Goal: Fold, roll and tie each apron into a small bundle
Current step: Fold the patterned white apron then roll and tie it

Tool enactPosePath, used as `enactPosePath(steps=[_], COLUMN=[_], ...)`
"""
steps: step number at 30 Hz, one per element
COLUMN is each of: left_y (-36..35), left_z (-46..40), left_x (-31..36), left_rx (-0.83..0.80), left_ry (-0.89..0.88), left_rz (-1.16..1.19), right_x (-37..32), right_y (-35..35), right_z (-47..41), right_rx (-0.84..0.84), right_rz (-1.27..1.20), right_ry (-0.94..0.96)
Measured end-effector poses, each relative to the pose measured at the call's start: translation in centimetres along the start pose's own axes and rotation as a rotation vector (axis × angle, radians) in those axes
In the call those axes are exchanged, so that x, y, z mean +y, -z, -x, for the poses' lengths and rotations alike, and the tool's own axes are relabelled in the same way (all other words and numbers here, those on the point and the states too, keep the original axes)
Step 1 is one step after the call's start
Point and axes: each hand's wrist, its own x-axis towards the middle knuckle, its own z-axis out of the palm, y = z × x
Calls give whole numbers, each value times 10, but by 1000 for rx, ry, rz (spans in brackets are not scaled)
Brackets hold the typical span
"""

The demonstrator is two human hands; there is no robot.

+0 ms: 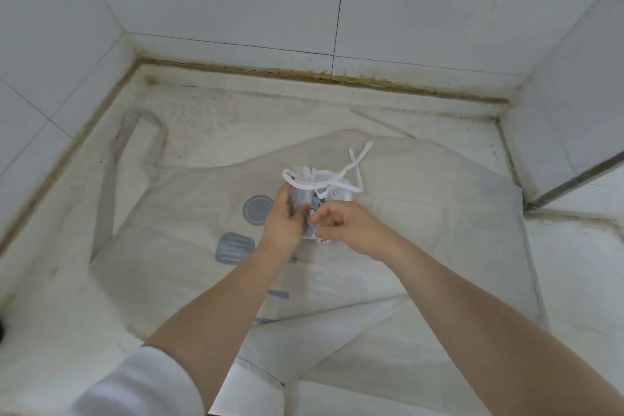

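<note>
Between the two hands, a rolled apron bundle [312,203] is held above a second apron [422,213] that is spread flat on the counter [50,280]. The bundle's left side is clasped by the left hand [283,218], its fingers curled round the roll. The near end of the bundle is pinched by the right hand [344,226] between thumb and bent fingers; what exactly is caught there cannot be told. White ties [351,169] are looped over the far end of the bundle, beyond both hands, with loose ends trailing further away and to the right. Grey printed shapes [258,209] on the flat apron are seen just left of the left hand. A white sleeve [135,385] is seen at the left forearm.
</note>
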Motion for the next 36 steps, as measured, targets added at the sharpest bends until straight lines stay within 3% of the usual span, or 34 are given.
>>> enactPosePath(steps=[2, 10, 15, 18, 21, 25, 32, 36], left_y=[0, 1, 10, 11, 14, 17, 24, 30], left_z=[-1, -2, -8, -8, -6, -10, -16, -15], left_x=[-2, -8, -17, -18, -17, -20, -16, -20], left_rx=[-4, -25, -78, -21, 131, 183, 14, -190], left_ry=[-45, -97, -171, -172, -338, -653, -983, -977], left_rz=[-35, -81, -312, -551, -809, -863, -1045, -1043], right_x=[-2, 8, -2, -3, -6, -11, -10, -5], right_y=[5, 2, -4, -6, -8, -6, -4, 1], right_z=[-1, -10, -18, -20, -18, -14, -18, -16], right_rx=[-15, 166, 157, 201, 212, 191, 189, 197], right_rz=[-217, -672, -677, -698, -683, -648, -551, -579], right_ry=[-101, -246, -323, -394, -398, -400, -400, -385])
